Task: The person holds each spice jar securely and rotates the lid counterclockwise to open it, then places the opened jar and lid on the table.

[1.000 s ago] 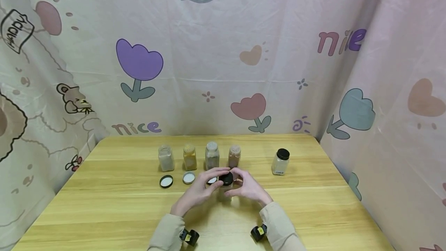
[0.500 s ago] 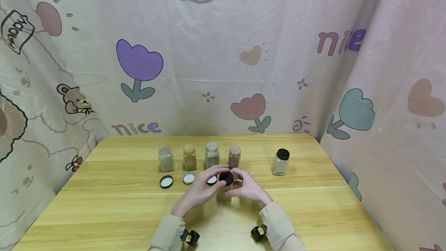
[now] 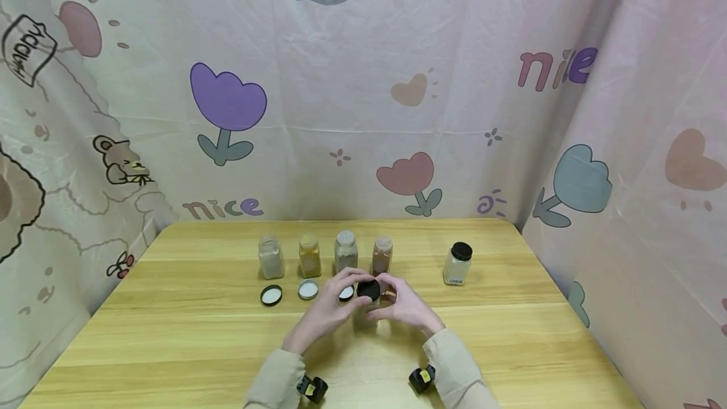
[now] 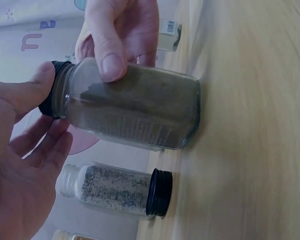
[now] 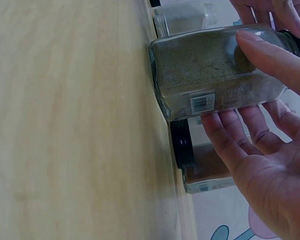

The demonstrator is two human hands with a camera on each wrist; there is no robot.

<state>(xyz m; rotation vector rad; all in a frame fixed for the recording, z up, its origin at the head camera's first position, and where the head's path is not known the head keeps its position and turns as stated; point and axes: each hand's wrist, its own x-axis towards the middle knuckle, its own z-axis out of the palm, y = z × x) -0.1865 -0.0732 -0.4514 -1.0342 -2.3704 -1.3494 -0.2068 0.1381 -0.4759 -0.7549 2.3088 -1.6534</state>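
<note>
A square glass jar (image 4: 135, 105) of grey-brown powder stands upright near the table's middle, its black lid (image 3: 369, 290) on top. My left hand (image 3: 329, 309) pinches that lid between thumb and fingers. Around the jar's body my right hand (image 3: 407, 303) holds on, thumb on one side and fingers on the other, seen close up in the right wrist view. A barcode label (image 5: 202, 103) shows low on the glass. Behind the hands are a jar of speckled grey seasoning (image 3: 346, 252) and one of reddish-brown powder (image 3: 382, 254), both with perforated tops.
Further left stand a jar of whitish contents (image 3: 271, 259) and a yellow-powder jar (image 3: 309, 257). Loose lids lie before the row, including a black-rimmed lid (image 3: 271, 295) and a pale lid (image 3: 308, 289). A black-capped jar (image 3: 457, 264) stands at the right.
My left thumb and fingers have shifted slightly around the lid, the thumb a little to the right. My right hand and the jar have stayed in place.
</note>
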